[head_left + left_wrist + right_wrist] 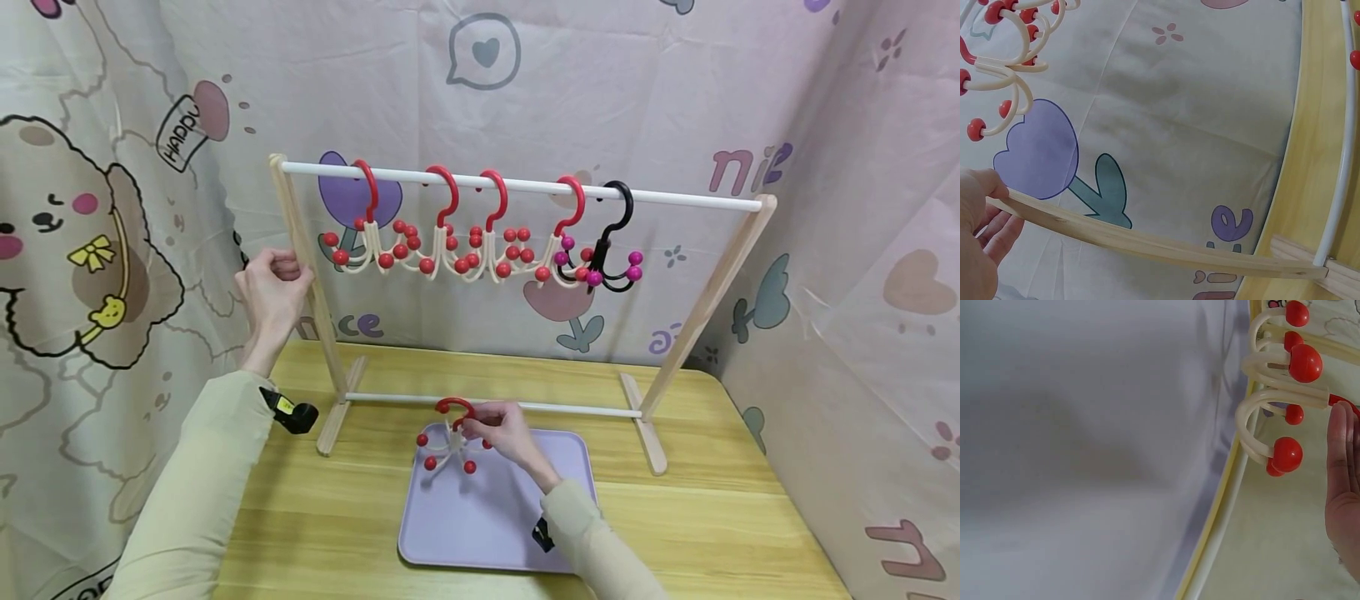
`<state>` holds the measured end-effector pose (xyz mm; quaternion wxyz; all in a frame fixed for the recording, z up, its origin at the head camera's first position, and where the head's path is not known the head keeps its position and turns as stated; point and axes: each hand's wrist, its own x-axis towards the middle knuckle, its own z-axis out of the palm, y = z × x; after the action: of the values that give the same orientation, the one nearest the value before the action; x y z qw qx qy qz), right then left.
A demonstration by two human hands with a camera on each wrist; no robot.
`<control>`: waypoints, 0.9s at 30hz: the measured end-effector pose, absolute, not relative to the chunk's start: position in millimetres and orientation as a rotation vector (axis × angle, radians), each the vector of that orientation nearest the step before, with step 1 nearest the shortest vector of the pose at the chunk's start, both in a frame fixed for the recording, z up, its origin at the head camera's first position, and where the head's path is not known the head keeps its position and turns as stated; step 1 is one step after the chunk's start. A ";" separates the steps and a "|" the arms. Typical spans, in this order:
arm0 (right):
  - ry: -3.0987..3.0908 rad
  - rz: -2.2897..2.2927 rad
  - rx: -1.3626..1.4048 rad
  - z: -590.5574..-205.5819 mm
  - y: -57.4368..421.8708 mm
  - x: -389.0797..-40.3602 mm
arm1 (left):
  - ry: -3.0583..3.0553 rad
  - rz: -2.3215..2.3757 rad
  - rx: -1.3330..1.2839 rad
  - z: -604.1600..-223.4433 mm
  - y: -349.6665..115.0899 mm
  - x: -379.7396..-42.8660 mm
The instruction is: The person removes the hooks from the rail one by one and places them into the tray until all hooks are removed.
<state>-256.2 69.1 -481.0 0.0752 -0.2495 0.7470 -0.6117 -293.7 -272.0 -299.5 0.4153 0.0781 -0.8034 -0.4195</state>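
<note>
My left hand [273, 287] grips the left wooden post [321, 321] of a clothes rack. The left wrist view shows the thumb on one side of this post and the fingers on the other. Low over the lilac tray [495, 533], my right hand [506, 429] pinches a red-hooked, cream multi-arm hanger [455, 440] with red ball tips at its hook. That hook curves up above the fingers, and the arms spread below it. From the rack's white top rail [690, 197] hang several similar red-hooked hangers [442, 225] and one black hanger [600, 250] with magenta balls.
The rack stands on two wooden feet [643, 425] joined by a white lower rail [570, 407], just behind the tray. Under it all is a wood-grain table [705, 500]. A printed curtain [600, 75] encloses the back and sides.
</note>
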 end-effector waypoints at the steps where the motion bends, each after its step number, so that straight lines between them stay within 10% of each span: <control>1: 2.255 -1.820 -0.738 -482.0 68.5 -256.3 | -2.016 -1.053 0.194 -299.7 -271.8 -293.7; 27: 2.283 -1.802 -0.718 -493.4 58.3 -258.5 | -2.013 -1.029 0.199 -300.7 -271.9 -293.5</control>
<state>-258.5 58.3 -493.4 0.0729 -0.2390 0.7600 -0.5999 -293.5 -271.9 -300.7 0.4225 0.0793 -0.8040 -0.4109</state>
